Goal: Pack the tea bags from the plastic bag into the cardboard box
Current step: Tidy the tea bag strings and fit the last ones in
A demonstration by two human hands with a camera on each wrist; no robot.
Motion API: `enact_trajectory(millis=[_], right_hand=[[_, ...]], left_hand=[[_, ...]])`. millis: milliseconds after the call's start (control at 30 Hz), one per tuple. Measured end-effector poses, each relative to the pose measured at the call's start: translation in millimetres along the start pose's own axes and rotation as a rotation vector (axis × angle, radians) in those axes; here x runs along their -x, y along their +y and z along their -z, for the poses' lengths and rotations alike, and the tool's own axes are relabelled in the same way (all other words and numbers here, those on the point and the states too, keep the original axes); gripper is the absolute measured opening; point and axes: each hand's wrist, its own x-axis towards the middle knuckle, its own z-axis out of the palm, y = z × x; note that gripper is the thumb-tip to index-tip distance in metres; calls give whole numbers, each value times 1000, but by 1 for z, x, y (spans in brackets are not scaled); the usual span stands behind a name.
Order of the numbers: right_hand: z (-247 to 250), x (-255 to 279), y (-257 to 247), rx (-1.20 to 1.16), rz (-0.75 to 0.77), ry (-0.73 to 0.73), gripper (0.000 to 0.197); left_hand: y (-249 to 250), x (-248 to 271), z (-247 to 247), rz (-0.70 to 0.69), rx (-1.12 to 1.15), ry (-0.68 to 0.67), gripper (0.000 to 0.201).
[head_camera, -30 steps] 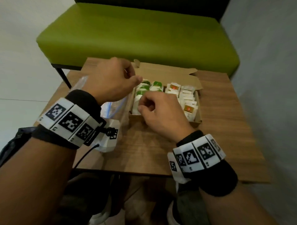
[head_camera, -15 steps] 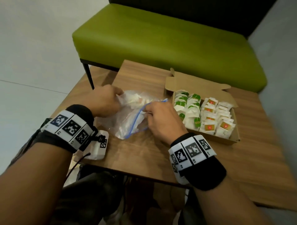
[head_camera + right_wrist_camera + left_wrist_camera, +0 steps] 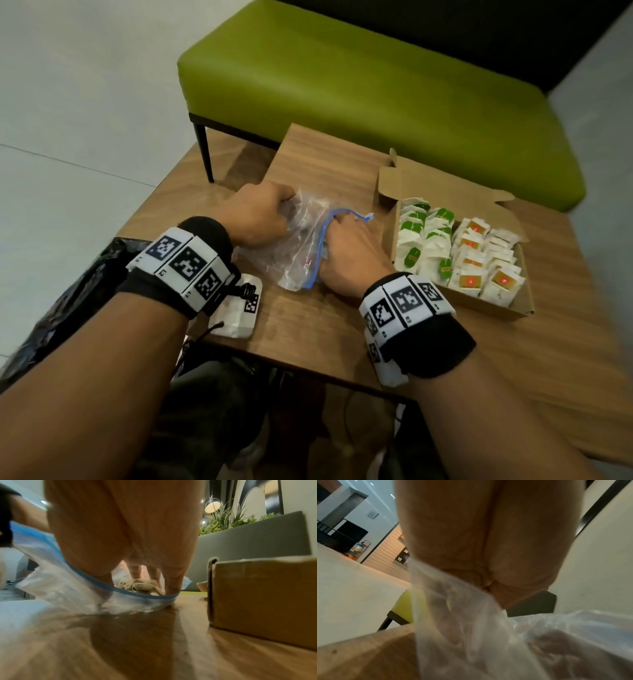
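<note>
Fetch step — left hand (image 3: 255, 219) grips clear blue-zip plastic bag (image 3: 301, 246), right hand (image 3: 346, 253) inside, grasp unclear. Next: pinch white paper tea bags (image 3: 140, 586), move to open brown cardboard box (image 3: 493, 305).

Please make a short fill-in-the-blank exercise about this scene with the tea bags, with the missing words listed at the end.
1. The right hand reaches into the mouth of the ____ bag.
2. The plastic bag's zip edge is ____ in colour.
3. The cardboard box holds tea bags with green tags and with ____ tags.
4. The left hand grips the bag on the wooden ____.

Missing words: plastic; blue; orange; table
</note>
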Motion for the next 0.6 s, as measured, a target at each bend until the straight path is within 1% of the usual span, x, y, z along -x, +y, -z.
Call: enact_trajectory(millis=[67, 100, 167, 233, 333, 433, 500, 533, 600], right_hand=[[3, -4, -4, 73, 1, -42, 22], [4, -5, -5, 97, 9, -47, 15], [5, -8, -6, 83, 17, -25, 11], [8, -9, -4, 53, 33, -3, 7], [12, -6, 1, 17, 27, 10, 9], [11, -2, 4, -44, -5, 37, 12], [8, 2, 3, -102, 6, 75, 16], [6, 3, 3, -112, 19, 97, 18], [3, 3, 4, -93, 46, 107, 23]], left_hand=[[-1, 0, 1, -19, -19, -15, 34], [0, 1, 1, -29, -22, -30, 33], [1, 2, 2, -42, -19, -67, 25], [2, 2, 3, -39, -1, -81, 24], [1, 1, 0, -40, 8, -63, 21], [-4, -4, -2, -20, -7, 47, 18], [-5, -5, -1, 10, -11, 122, 14], [-6, -6, 0, 24, -7, 136, 13], [-6, -6, 0, 42, 0, 113, 22]])
